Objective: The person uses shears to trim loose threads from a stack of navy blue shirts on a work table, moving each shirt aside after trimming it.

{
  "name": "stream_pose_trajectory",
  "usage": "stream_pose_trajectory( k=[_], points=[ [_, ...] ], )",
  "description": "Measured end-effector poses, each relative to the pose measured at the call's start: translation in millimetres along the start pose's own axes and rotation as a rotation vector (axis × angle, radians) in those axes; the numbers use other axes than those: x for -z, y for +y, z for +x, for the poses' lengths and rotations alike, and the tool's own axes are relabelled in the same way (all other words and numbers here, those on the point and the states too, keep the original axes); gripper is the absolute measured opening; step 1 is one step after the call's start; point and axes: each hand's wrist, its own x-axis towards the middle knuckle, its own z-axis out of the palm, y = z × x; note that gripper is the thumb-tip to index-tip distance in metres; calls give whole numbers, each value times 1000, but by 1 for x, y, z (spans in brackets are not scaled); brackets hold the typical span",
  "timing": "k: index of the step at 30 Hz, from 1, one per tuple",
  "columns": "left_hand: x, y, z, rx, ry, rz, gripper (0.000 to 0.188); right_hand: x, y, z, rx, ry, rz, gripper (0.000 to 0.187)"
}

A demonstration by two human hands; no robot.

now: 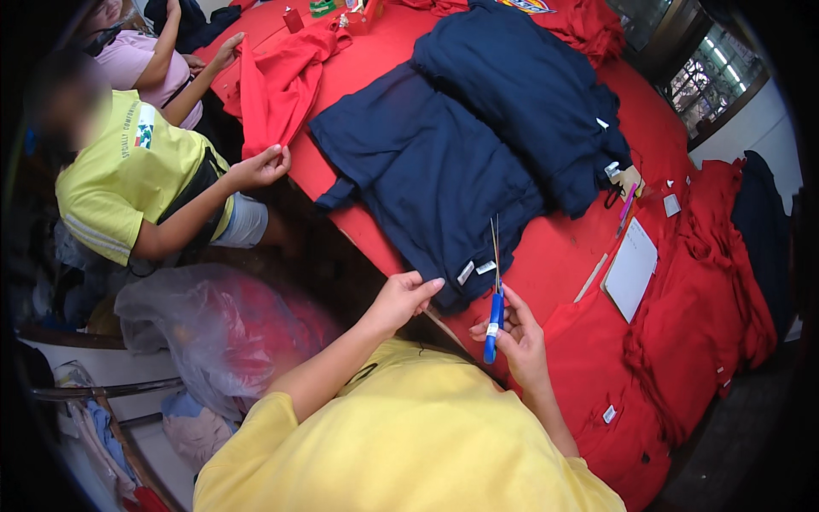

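A navy garment lies spread on the red-covered table in front of me, its sleeve end toward the left. Near its closest edge, two small white labels stick out. My left hand pinches the garment's near corner between thumb and fingers. In my right hand are blue-handled scissors, held upright beside the labels, with the thin blades pointing away from me over the fabric.
A pile of navy garments lies beyond. Red garments, a white notepad and a purple pen are on the right. At left, a co-worker in a yellow shirt holds a red garment. A plastic bag stands below.
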Motion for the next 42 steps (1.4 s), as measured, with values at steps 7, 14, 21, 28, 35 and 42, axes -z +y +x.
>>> stream_pose_trajectory(
  k=[7, 14, 21, 28, 35, 42],
  points=[
    [7, 117, -7, -908, 305, 234, 24, 3, -9, -7, 47, 61, 63, 65],
    [8, 85, 0, -181, -69, -537, 27, -5, -2, -11, 177, -45, -364, 63],
    [4, 88, -10, -304, -113, -459, 30, -13, -11, -7, 367, -70, -744, 63],
    [-3, 82, -14, -295, -112, -484, 32, -15, -13, 5, 481, -49, -833, 60],
    [-8, 86, -15, -318, -89, -484, 29, -24, -22, 15, 438, -69, -799, 61],
    [-2, 85, -11, -357, -73, -426, 31, -25, -18, 18, 366, -86, -750, 60]
  ],
)
